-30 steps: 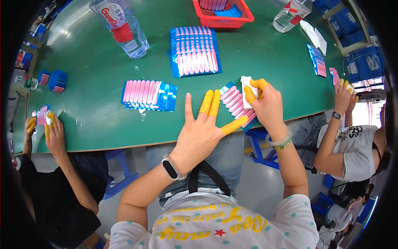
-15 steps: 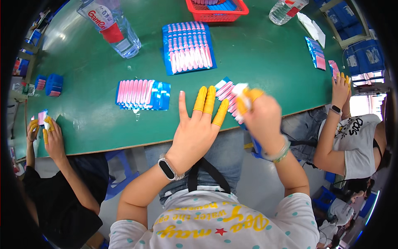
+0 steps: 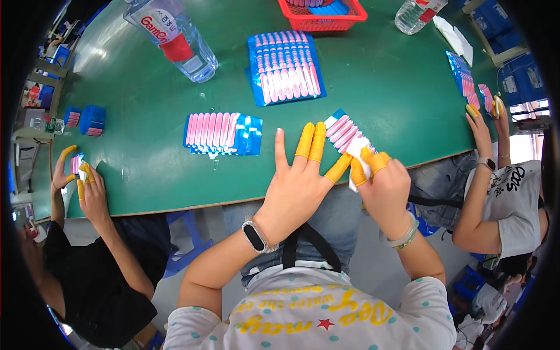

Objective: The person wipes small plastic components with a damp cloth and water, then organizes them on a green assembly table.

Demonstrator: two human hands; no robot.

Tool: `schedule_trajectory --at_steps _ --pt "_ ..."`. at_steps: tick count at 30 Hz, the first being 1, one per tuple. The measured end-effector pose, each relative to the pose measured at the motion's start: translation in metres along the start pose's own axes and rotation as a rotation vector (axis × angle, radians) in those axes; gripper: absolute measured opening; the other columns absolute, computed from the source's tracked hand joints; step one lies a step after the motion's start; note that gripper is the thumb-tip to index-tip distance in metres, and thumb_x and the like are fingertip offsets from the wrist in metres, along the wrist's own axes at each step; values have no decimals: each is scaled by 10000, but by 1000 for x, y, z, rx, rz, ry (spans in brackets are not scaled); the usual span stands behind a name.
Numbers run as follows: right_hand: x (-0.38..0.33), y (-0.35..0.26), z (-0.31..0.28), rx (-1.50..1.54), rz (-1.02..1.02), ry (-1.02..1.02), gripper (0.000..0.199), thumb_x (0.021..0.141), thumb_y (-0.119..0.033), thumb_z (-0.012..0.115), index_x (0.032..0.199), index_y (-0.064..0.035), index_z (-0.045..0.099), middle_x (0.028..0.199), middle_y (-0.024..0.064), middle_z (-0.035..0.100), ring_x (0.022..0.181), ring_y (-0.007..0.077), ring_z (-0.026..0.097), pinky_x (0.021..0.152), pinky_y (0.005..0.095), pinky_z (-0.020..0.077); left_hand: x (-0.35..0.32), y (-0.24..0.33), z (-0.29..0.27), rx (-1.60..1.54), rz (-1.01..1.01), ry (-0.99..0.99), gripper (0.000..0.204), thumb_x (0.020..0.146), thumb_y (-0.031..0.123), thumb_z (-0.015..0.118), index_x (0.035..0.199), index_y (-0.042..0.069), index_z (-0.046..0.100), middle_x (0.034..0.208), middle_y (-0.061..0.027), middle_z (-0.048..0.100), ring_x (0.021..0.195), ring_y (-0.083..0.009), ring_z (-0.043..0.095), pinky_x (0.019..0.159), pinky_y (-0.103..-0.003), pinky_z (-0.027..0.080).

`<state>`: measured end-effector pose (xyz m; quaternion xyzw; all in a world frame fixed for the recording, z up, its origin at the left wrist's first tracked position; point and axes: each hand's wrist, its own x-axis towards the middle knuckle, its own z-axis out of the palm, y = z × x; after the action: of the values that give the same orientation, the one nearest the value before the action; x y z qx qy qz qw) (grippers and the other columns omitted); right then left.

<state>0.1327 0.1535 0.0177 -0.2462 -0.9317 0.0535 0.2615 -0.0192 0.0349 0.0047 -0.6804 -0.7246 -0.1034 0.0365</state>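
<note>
My left hand (image 3: pixel 297 186) lies with spread fingers on the green table, yellow finger cots on three of its digits. Its thumb points at a blue sheet with pink strips (image 3: pixel 341 131), placed slantwise at the table's front edge. Pinched in my right hand (image 3: pixel 382 184), also in yellow cots, is a crumpled white wipe (image 3: pixel 358 147), which rests over the sheet's lower end. Left of my hands sits a stack of similar blue sheets with pink strips (image 3: pixel 213 129). Farther back lies a larger group of these blue-and-pink sheets (image 3: pixel 286 73).
A clear plastic bottle (image 3: pixel 192 55) stands at the back left; another bottle (image 3: pixel 414 17) is at the back right, near white paper (image 3: pixel 455 38). A red basket (image 3: pixel 326 22) sits at the far edge. Co-workers' hands (image 3: pixel 90 186) work at left, and others (image 3: pixel 481 131) at right.
My right hand has moved the wipe down along the slanted sheet, toward the table's front edge. My left hand keeps its place beside the sheet. The whole view has shifted slightly.
</note>
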Motion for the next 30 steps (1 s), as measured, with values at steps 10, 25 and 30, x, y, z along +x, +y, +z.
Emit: schedule_trajectory --at_steps 10,25,30 --pt "-4 9 -12 42 46 -41 238 779 -150 780 944 -31 657 767 115 613 669 320 585 618 416 468 3 -3 -4 6 -12 -18 667 809 288 722 1438 331 504 1490 -268 405 1411 -372 374 1130 -725 97" --pt "11 18 -11 451 395 -39 185 877 -83 735 997 42 671 646 11 546 555 41 423 495 220 343 -57 -40 -41 -189 -395 284 584 866 501 679 1373 225 594 1470 -184 408 1405 -442 270 1140 -675 59" --pt "23 10 3 596 418 -86 190 906 -81 713 1005 71 659 693 -20 566 604 25 441 515 202 344 -93 -85 -36 65 -714 284 520 937 513 576 1391 259 584 1437 -236 430 1397 -453 289 1091 -744 45"
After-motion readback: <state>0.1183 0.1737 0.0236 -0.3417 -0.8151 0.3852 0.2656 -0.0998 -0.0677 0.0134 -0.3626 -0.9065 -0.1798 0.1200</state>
